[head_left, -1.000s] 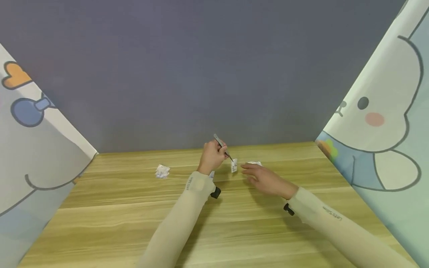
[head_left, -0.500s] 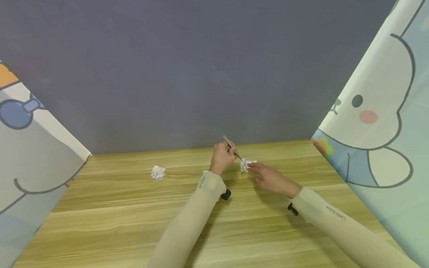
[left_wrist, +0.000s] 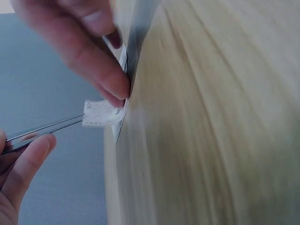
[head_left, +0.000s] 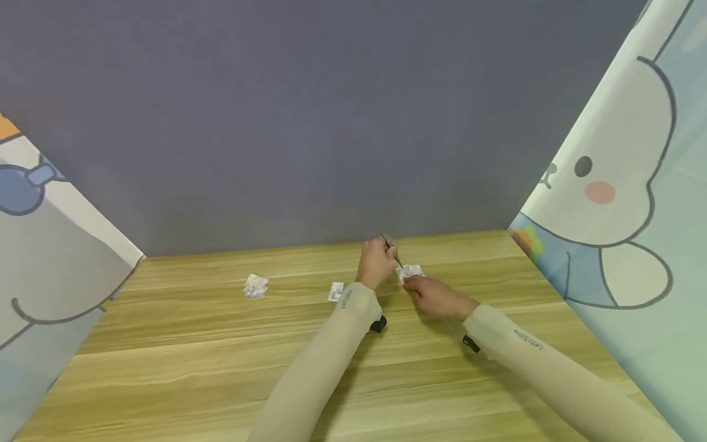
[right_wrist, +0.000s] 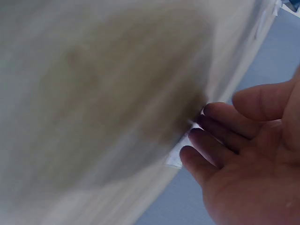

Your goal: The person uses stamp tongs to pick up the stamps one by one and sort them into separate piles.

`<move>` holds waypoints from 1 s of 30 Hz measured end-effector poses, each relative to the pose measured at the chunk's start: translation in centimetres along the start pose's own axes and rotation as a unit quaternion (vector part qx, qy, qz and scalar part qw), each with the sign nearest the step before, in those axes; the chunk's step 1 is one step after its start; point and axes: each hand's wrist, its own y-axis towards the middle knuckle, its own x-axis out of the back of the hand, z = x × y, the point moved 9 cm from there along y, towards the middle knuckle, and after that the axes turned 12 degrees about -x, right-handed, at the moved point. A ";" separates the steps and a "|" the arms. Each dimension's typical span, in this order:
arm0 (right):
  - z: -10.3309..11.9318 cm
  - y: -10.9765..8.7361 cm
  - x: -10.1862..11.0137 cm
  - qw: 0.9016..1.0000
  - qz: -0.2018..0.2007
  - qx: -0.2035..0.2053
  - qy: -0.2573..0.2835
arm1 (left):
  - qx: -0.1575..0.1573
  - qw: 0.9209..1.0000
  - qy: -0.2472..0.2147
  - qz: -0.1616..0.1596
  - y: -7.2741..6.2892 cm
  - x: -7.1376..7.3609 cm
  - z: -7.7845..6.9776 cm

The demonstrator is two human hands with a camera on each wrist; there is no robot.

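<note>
My left hand (head_left: 377, 264) holds dark metal tweezers (left_wrist: 22, 141) between thumb and fingers. Their tips are at the end of a small white printed packet (left_wrist: 97, 115), which curves up from the table in the left wrist view. Right at its other end are the fingertips of my right hand (head_left: 439, 297), lying over a small group of white packets (head_left: 411, 270). In the right wrist view that hand's fingers (right_wrist: 199, 164) are loosely bent, with the thumb apart, and partly hide a packet (right_wrist: 174, 158).
A single printed packet (head_left: 335, 291) lies left of my left wrist. Farther left is an overlapping pile of packets (head_left: 255, 285). A grey panel (head_left: 309, 135) rises behind the wooden table (head_left: 193, 368); cartoon-printed panels (head_left: 613, 159) flank it.
My left hand has moved right with the tweezers, bringing the packet to the group by the right hand. The right hand's fingers have come down over those packets. The single packet is now uncovered.
</note>
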 end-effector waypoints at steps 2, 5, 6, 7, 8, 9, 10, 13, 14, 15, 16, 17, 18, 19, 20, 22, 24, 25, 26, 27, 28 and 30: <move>-0.3 0.1 -0.3 1.000 0.003 -0.003 -0.004 | 0.010 1.000 -0.005 0.006 -0.1 0.2 0.2; -0.6 0.3 -0.5 1.000 0.004 -0.009 -0.004 | 0.022 1.000 -0.008 0.008 -0.3 0.8 0.7; -0.7 0.4 -0.5 1.000 0.005 -0.012 -0.003 | 0.024 1.000 -0.005 0.007 -0.4 1.1 0.9; -0.8 0.4 -0.6 1.000 0.007 -0.016 -0.003 | 0.023 1.000 -0.001 0.006 -0.4 1.4 1.1; -0.8 0.5 -0.6 1.000 0.008 -0.016 -0.004 | 0.022 1.000 0.000 0.005 -0.5 1.7 1.3; -0.9 0.5 -0.6 1.000 0.010 -0.019 -0.003 | 0.022 1.000 -0.003 0.006 -0.7 1.9 1.5; -1.0 0.6 -0.7 1.000 0.010 -0.019 -0.004 | 0.022 1.000 -0.006 0.006 -0.8 2.3 1.8; -1.0 0.7 -0.7 1.000 0.007 -0.014 -0.007 | 0.013 1.000 -0.011 0.011 -1.2 3.4 2.2; -1.0 0.7 -0.7 1.000 0.006 -0.012 -0.008 | 0.009 1.000 -0.013 0.013 -1.3 3.8 2.3; -1.0 0.7 -0.7 1.000 0.004 -0.010 -0.009 | 0.007 1.000 -0.012 0.015 -1.4 4.2 2.4; -1.0 0.7 -0.8 1.000 0.004 -0.008 -0.008 | 0.004 1.000 -0.009 0.018 -1.5 4.7 2.6; -1.1 0.7 -0.8 1.000 0.003 -0.005 -0.007 | 0.002 1.000 -0.007 0.020 -1.6 5.1 2.7; -1.1 0.7 -0.7 1.000 0.001 -0.003 -0.006 | 0.003 1.000 -0.006 0.023 -1.8 5.6 2.9; -1.2 0.7 -0.7 1.000 0.000 -0.003 -0.002 | 0.009 1.000 -0.008 0.025 -2.0 6.0 3.1; -1.2 0.7 -0.6 1.000 -0.005 0.002 -0.003 | 0.010 1.000 -0.007 0.026 -2.1 6.4 3.3; -1.2 0.8 -0.5 1.000 -0.015 0.008 0.002 | 0.018 0.999 -0.009 0.028 -2.4 7.2 3.8; -1.3 0.8 -0.3 1.000 -0.022 0.010 0.004 | 0.018 0.999 -0.007 0.026 -2.7 7.9 4.3; -1.3 0.8 -0.2 1.000 -0.025 0.011 0.003 | 0.016 1.000 -0.005 0.025 -2.8 8.2 4.4; -1.5 0.9 -0.1 1.000 -0.024 0.008 0.003 | 0.012 1.000 0.001 0.023 -2.9 8.5 4.6; -1.6 1.0 -0.1 1.000 -0.020 0.003 0.007 | 0.010 1.000 0.006 0.021 -3.0 8.8 4.7; -1.7 1.0 0.0 1.000 -0.017 -0.001 0.008 | 0.007 1.000 0.012 0.020 -3.0 9.1 4.8; -1.8 1.2 0.0 1.000 -0.009 -0.010 0.009 | 0.011 1.000 0.019 0.022 -3.2 9.5 5.2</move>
